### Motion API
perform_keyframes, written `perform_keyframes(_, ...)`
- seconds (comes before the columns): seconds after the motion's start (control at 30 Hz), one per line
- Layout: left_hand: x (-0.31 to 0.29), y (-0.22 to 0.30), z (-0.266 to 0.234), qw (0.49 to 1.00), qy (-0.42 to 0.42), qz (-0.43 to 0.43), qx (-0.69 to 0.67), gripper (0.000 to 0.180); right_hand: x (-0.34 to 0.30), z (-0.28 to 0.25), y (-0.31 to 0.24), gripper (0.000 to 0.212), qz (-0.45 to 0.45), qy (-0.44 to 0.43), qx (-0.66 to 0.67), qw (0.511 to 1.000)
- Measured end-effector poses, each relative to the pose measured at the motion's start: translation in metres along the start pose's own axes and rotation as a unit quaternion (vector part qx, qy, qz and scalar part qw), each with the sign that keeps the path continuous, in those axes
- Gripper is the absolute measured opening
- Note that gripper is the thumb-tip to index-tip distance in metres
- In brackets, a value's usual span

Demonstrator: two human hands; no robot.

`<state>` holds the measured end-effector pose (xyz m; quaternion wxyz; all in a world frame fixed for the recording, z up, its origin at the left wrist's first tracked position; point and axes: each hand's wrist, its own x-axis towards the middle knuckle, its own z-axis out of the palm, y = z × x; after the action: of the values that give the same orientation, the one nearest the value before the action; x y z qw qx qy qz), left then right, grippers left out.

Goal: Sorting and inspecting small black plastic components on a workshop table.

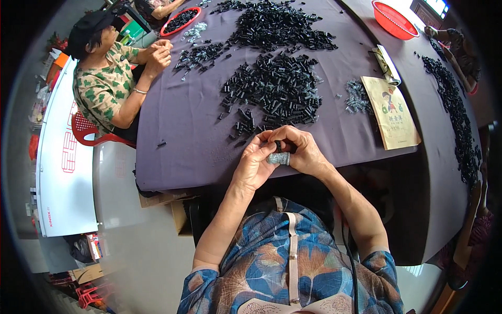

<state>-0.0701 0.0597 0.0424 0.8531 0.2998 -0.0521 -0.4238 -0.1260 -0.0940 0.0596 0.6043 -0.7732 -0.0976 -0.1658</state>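
Observation:
Close together at the table's near edge, my left hand [252, 163] and my right hand [309, 153] are both closed, fingertips meeting. Between them they pinch a small black tubular piece [278, 146], partly covered by the fingers. Just below it, a grey, silvery wrapped band [278, 158] shows between the hands; whether it sits round a finger is hard to tell. Right beyond my hands lies a heap of small black tubular pieces [272, 91]. A small pile of clear pieces [357, 97] rests to the right.
A grey-purple cloth covers the table [183, 131]. Behind the near heap spreads a larger black heap [277, 26]. A yellow booklet [391, 112] lies at right. Red baskets [395, 21] stand at the back. A co-worker [112, 78] sits at left; others sit farther off.

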Motion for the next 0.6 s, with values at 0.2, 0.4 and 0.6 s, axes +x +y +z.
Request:
perform_keyframes(0.2, -0.006, 0.004, 0.003, 1.0, 0.025, 0.014, -0.011, 0.031, 0.004, 0.007, -0.002, 0.031, -0.02, -0.01, -0.008, 1.0)
perform_keyframes(0.4, -0.006, 0.003, 0.0, 1.0, 0.02, 0.022, -0.01, 0.029, 0.006, 0.011, -0.007, 0.037, -0.02, -0.008, 0.009, 1.0)
perform_keyframes(0.6, 0.0, -0.003, -0.001, 1.0, 0.012, 0.021, -0.011, 0.03, 0.002, 0.003, -0.005, 0.029, 0.001, -0.008, -0.019, 1.0)
